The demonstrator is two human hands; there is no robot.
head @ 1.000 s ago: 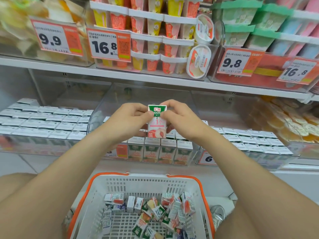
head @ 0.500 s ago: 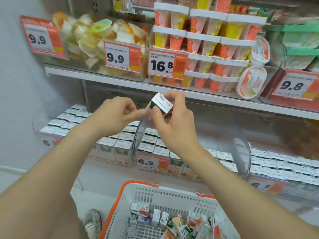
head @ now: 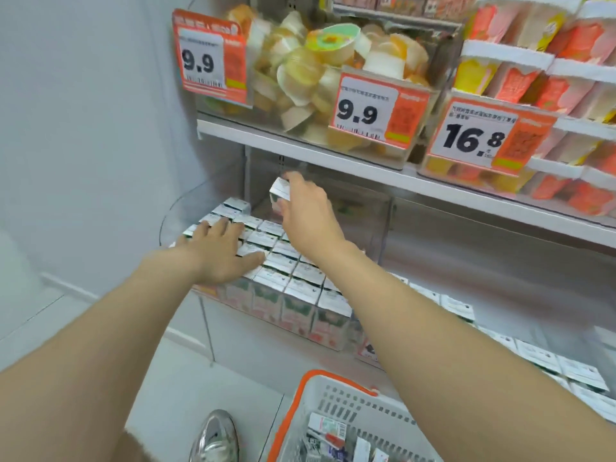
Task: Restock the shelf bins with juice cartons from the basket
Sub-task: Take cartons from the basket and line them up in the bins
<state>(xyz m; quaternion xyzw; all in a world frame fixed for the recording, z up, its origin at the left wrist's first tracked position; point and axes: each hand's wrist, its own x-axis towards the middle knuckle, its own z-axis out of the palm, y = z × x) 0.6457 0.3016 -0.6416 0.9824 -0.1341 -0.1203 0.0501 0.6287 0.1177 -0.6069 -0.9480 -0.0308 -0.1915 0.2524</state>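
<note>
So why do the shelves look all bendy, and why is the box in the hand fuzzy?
Head view: the wide-angle lens bows the shelf edge; head view: the carton in the right hand is smeared by motion blur, its print unreadable; head view: the 16.8 price tag is soft but readable, with no hard shadows.

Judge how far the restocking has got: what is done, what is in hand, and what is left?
Done: rows of cartons fill the front of the bin. In hand: the right hand grips one carton over the bin's back part, while the left hand rests flat on the stocked tops. Left: loose cartons lie in the basket, so more trips likely remain.
</note>
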